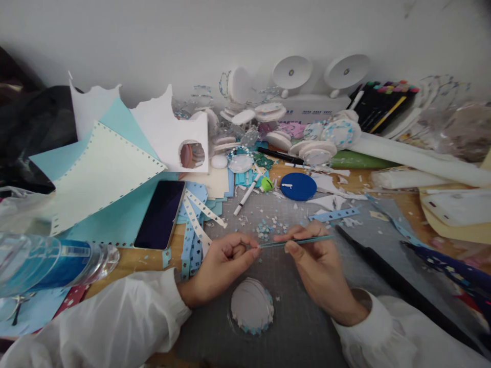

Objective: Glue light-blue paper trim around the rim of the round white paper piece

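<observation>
My left hand (224,266) is curled into a pinch, its thumb and forefinger closed at the tip of a thin teal stick-like tool (303,240); what they pinch is too small to make out. My right hand (314,260) grips that tool along its length. Both hands hover over a grey cutting mat (307,327). Just below them lies a round white disc (251,305) with a pale blue edge inside a clear lid. Small blue and white paper bits (268,226) are scattered just beyond the fingers.
A dark phone (160,213) lies left on light blue paper (118,220). A clear water bottle (46,263) lies at far left. A blue round lid (298,186), a white pen (247,195), stacked white discs (318,148), markers (383,102) and a black ruler (399,289) crowd the desk.
</observation>
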The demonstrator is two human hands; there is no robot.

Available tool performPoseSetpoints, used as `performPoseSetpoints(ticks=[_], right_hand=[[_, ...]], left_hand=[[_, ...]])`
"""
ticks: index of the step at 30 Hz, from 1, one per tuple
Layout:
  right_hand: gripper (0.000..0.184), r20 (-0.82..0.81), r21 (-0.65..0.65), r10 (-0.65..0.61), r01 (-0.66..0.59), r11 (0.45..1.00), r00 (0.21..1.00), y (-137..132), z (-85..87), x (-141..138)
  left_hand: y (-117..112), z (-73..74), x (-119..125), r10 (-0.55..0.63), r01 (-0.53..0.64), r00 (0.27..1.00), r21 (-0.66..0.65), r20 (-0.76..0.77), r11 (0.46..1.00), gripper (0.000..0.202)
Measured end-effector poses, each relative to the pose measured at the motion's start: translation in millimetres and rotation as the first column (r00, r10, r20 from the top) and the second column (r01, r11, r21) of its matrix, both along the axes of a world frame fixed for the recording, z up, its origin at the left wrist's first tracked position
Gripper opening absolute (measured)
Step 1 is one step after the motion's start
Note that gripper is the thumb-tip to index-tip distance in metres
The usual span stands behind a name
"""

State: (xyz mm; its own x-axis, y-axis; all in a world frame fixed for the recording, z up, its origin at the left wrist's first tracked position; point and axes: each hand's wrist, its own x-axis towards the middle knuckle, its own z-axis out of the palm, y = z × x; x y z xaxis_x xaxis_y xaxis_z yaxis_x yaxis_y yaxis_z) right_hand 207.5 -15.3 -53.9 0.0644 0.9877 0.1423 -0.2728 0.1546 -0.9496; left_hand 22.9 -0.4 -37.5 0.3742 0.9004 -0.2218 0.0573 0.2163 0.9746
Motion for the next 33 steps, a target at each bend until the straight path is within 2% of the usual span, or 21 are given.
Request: performPoseSetpoints(ticks=[4, 12, 17, 24, 29, 33], right_hand=[[0.015, -0.001, 0.002, -0.002, 0.002, 1.0, 1.0, 2.0, 3.4, 0.5], [0.017, 0.121, 0.027, -0.008, 0.005, 1.0, 0.993, -0.7, 6.6, -0.6], [0.015, 0.107, 0.046, -0.03, 0.025, 0.999, 0.994, -1.1, 7.6, -1.0], [0.019, 0.074, -0.021, -0.09, 0.092, 0.996, 0.993, -0.3, 4.5, 1.0], [0.017, 0.063, -0.072, -0.053, 0.057, 0.996, 0.997, -3.4, 3.0, -0.1], [0.019, 0.08, -0.07, -0.077, 0.082, 0.994, 0.994, -3.8, 1.4, 0.0]], left_hand=[[-0.2, -0.6, -0.8, 0.0, 0.0, 1.0, -0.008, 0.005, 1.0, 0.031], [1.2, -0.5, -1.8, -0.001, 0.001, 1.0, 0.001, 0.027, 1.0, 0.029], [1.4, -0.8, -1.2, 0.012, -0.012, 0.999, 0.008, 0.037, 1.0, 0.029], [1.6, 1.8, -0.8, 0.003, -0.003, 1.0, 0.003, 0.023, 1.0, 0.031], [2.2, 3.7, -0.9, -0.019, 0.019, 1.0, -0.016, 0.008, 1.0, 0.031], [2.4, 3.7, -1.2, -0.034, 0.034, 0.999, -0.007, 0.012, 0.999, 0.031]])
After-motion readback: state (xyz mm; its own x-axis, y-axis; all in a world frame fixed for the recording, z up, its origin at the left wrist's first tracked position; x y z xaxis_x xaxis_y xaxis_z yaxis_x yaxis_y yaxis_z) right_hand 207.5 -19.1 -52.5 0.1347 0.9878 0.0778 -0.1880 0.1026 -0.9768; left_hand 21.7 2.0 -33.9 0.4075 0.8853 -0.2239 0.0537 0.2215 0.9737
